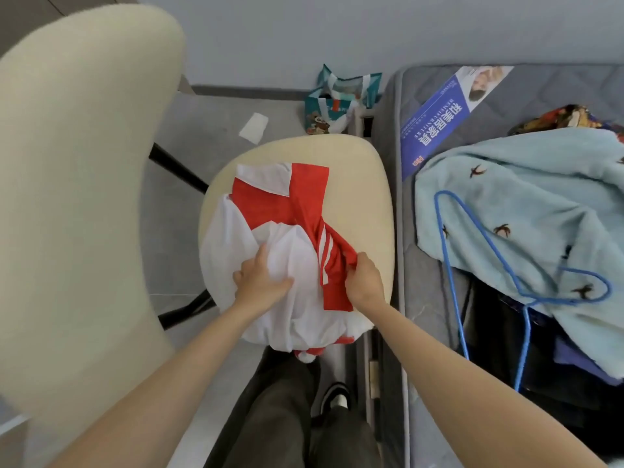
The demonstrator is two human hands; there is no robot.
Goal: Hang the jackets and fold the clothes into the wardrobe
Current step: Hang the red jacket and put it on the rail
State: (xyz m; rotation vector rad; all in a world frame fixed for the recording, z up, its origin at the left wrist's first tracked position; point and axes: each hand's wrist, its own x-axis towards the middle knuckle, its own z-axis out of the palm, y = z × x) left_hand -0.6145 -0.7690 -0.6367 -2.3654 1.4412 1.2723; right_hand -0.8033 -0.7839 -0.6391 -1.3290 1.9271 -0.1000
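A red and white sports shirt lies bunched on the cream seat of a chair in front of me. My left hand presses down on the white part of the shirt, fingers spread and partly dug into the cloth. My right hand pinches the red striped sleeve at the shirt's right side. On the mattress to the right lie a light blue fleece garment with bird motifs, a blue wire hanger on top of it, and dark clothes.
The chair's cream backrest fills the left. A teal gift bag and a white paper scrap lie on the grey floor beyond the seat. A blue label sits on the mattress. My legs and a shoe are below.
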